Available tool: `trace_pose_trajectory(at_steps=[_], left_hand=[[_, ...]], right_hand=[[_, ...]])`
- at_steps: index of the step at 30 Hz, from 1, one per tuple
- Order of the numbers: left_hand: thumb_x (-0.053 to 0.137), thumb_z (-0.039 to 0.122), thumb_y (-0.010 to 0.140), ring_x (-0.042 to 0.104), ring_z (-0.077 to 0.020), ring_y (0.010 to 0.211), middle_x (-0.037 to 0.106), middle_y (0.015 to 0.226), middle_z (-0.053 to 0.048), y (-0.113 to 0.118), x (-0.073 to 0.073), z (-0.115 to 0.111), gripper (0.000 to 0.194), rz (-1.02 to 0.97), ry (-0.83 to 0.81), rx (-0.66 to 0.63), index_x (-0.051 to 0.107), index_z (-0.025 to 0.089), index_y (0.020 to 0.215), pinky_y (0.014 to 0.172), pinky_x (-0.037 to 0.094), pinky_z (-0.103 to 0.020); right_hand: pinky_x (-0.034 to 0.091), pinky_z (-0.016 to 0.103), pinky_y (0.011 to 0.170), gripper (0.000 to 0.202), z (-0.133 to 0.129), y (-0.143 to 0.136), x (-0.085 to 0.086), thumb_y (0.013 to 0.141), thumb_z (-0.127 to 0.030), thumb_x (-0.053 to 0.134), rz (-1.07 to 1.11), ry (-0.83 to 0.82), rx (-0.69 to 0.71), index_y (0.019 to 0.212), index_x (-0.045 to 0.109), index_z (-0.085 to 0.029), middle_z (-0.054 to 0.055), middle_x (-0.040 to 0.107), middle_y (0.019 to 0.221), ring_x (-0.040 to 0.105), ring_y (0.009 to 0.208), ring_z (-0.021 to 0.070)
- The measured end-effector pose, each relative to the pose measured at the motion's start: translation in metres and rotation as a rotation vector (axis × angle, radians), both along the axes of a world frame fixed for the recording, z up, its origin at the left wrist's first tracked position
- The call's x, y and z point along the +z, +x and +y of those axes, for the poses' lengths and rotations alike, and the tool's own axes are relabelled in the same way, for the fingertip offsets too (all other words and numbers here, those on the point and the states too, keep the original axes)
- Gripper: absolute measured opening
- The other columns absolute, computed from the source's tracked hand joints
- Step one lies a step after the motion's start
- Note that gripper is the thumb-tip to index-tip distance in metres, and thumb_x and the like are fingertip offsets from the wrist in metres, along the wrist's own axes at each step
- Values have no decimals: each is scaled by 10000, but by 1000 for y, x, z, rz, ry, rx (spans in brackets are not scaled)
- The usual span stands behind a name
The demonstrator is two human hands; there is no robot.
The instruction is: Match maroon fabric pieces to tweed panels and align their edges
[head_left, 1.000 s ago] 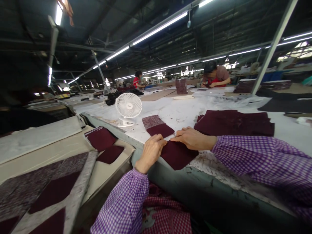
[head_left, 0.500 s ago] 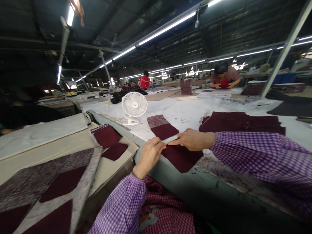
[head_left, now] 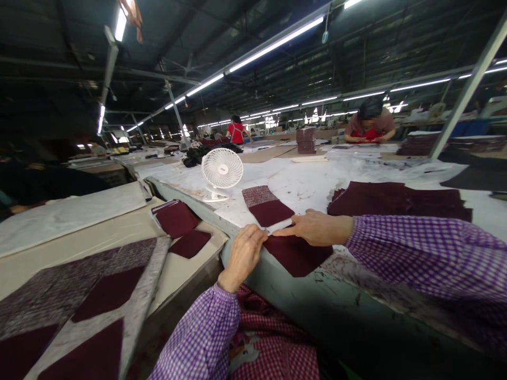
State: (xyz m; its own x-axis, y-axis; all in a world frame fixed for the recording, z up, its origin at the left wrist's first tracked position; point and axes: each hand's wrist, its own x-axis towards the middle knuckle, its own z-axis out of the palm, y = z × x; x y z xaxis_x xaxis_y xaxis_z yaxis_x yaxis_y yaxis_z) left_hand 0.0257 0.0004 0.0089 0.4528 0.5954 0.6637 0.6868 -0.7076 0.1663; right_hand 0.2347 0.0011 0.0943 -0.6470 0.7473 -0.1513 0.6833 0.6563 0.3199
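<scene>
Head view: your left hand (head_left: pixel 243 252) is at the near edge of the tabletop (head_left: pixel 304 179), fingers drawn together, fingertips at the left corner of a plain maroon piece (head_left: pixel 299 257); I cannot tell whether they pinch it. Your right hand (head_left: pixel 319 228) comes in from the right, forefinger stretched along that piece's far side, the other fingers curled; whether they grip anything, I cannot tell. The plain maroon piece lies across the near edge, its front corner jutting past it.

Just beyond your fingers is a white strip (head_left: pixel 280 227), and behind it a two-tone piece (head_left: pixel 269 206) lies flat, speckled end away from you. Farther left, near the same edge, stands a white fan (head_left: pixel 222 169). Beyond your right hand, a maroon pile (head_left: pixel 400 200) spreads on the tabletop. On your left, near the right corner of the side table (head_left: pixel 180 268), lie a maroon stack (head_left: pixel 176 219) and a small maroon piece (head_left: pixel 192 244), touching or overlapping.
</scene>
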Motion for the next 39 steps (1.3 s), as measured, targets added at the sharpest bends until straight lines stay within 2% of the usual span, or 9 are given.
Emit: trace_pose_trajectory(at_steps=[5, 8, 11, 14, 18, 23, 27, 32, 39], left_hand=[[407, 193, 927, 516, -178, 840, 569, 839, -51, 13, 11, 13, 223, 91, -24, 1, 607, 171, 832, 780, 418, -308], [396, 174, 924, 518, -177, 842, 567, 840, -54, 18, 16, 16, 234, 137, -36, -6, 607, 173, 824, 775, 415, -304], [403, 170, 920, 520, -176, 830, 566, 833, -52, 19, 17, 16, 230, 140, -43, -10, 608, 173, 816, 765, 415, -303], [411, 167, 914, 524, -176, 825, 573, 829, -51, 20, 17, 16, 226, 151, -45, -7, 615, 176, 815, 763, 415, -304], [433, 200, 915, 539, -179, 824, 596, 832, -51, 18, 18, 18, 228, 129, -57, -2, 645, 175, 835, 765, 423, -304], [472, 279, 912, 595, -148, 812, 662, 856, -31, 8, 16, 18, 227, -206, -254, -147, 680, 188, 899, 750, 454, -261], [447, 301, 914, 594, -144, 783, 659, 808, -24, 5, 14, 13, 266, -380, -321, -71, 665, 178, 822, 743, 453, -265], [591, 227, 808, 557, -157, 765, 621, 759, -15, 12, 9, 7, 105, -379, -294, 103, 644, 178, 732, 740, 442, -291], [529, 187, 857, 536, -175, 838, 603, 797, -19, 15, 0, 2, 132, -234, -152, 137, 619, 186, 761, 801, 414, -317]], right_hand=[[416, 438, 853, 622, 19, 24, -15, 799, -45, 433, 169, 57, -67, 1324, 489, -376, 107, 599, 1135, 592, 949, 247], [412, 390, 928, 511, 38, 46, -16, 814, -70, 459, 288, -42, -85, 1248, 583, -311, 79, 562, 1252, 557, 1072, 235], [428, 331, 931, 411, 48, 57, -10, 837, -77, 427, 419, -66, -172, 1154, 655, -202, 94, 605, 1204, 577, 1060, 210], [427, 345, 939, 385, 44, 44, -7, 844, -78, 399, 581, 30, -67, 1105, 670, -163, 96, 644, 1137, 585, 1045, 205], [431, 354, 926, 376, 29, 12, -18, 842, -86, 414, 564, -66, 207, 1135, 640, -154, 102, 631, 1113, 577, 1003, 185], [413, 362, 941, 377, 22, -1, -33, 841, -91, 443, 549, -70, 176, 1181, 604, -112, 134, 584, 1116, 532, 1021, 201], [409, 362, 943, 388, 21, 0, -33, 843, -86, 439, 530, -59, 169, 1197, 591, -133, 127, 570, 1123, 521, 1029, 199], [429, 366, 905, 382, 15, -3, -35, 837, -66, 435, 547, -13, 167, 1187, 580, -116, 132, 579, 1106, 527, 990, 199], [428, 364, 918, 357, 16, -2, -35, 844, -83, 445, 546, -21, 152, 1168, 590, -124, 118, 588, 1097, 532, 1008, 199]])
